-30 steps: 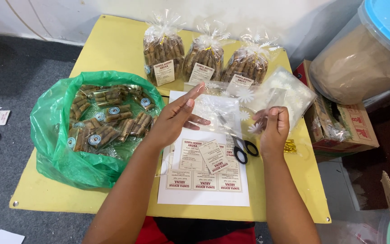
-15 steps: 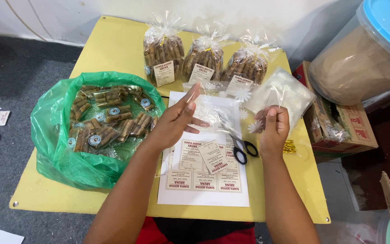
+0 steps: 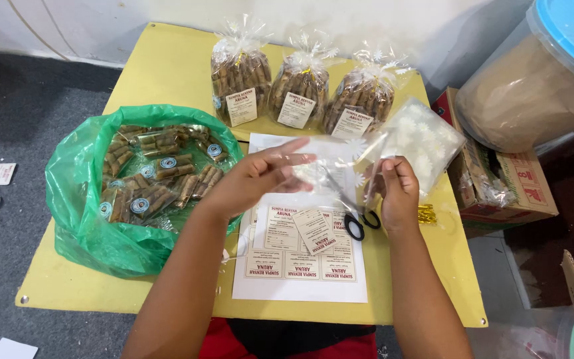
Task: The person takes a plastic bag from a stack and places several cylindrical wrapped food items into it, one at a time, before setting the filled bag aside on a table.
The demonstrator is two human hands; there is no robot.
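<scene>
Over a yellow table (image 3: 167, 73), my left hand (image 3: 260, 176) and my right hand (image 3: 396, 189) hold a clear plastic bag (image 3: 330, 159) printed with white flowers, stretched between them. The left fingers are flat along the bag's left side; the right hand pinches its right edge. Under the hands lies a white sheet of labels (image 3: 300, 259) with one loose cut label (image 3: 313, 229) and black scissors (image 3: 357, 223). A pile of the same clear bags (image 3: 426, 136) lies just right of my right hand.
A green plastic bag (image 3: 81, 213) full of small wrapped brown rolls sits at the left. Three tied, labelled packs of rolls (image 3: 300, 90) stand at the back. Gold twist ties (image 3: 426, 213), a cardboard box (image 3: 519, 189) and a big lidded tub (image 3: 546, 80) are at the right.
My left hand has slid along the clear bag and the bag has lifted slightly between the hands. The right hand has stayed near the scissors.
</scene>
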